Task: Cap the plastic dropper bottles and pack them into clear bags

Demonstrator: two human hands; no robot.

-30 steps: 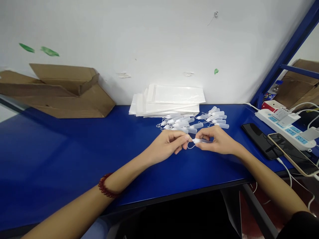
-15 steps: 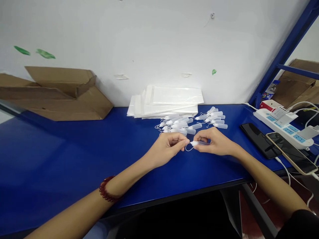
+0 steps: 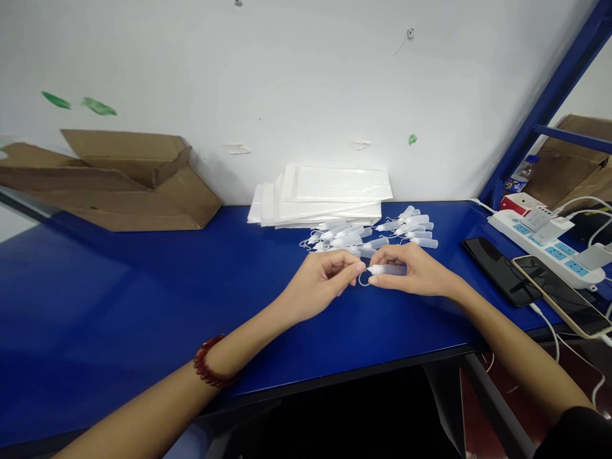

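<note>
Between the fingers of my right hand [image 3: 414, 271] lies a small translucent dropper bottle [image 3: 389, 270], its white pointed tip facing left. A thin loop strap hangs under that tip. My left hand [image 3: 329, 277] is closed in a pinch at the tip, where the strap's end and small cap seem to be; the fingers mostly hide them. Just behind my hands, a pile of similar dropper bottles [image 3: 347, 237] lies on the blue table [image 3: 191, 287], and a smaller group of dropper bottles [image 3: 414, 224] sits to its right.
White plastic envelopes [image 3: 335, 185] are stacked against the wall. An open cardboard box [image 3: 153, 204] stands at the back left. To the right are a black phone [image 3: 500, 269], a second phone [image 3: 559, 293], and a white power strip [image 3: 549, 245] with chargers and cables.
My right hand has opened its grip slightly, so more of the bottle shows, and the bottle has risen a little. My left hand keeps its pinch. The view has shifted slightly.
</note>
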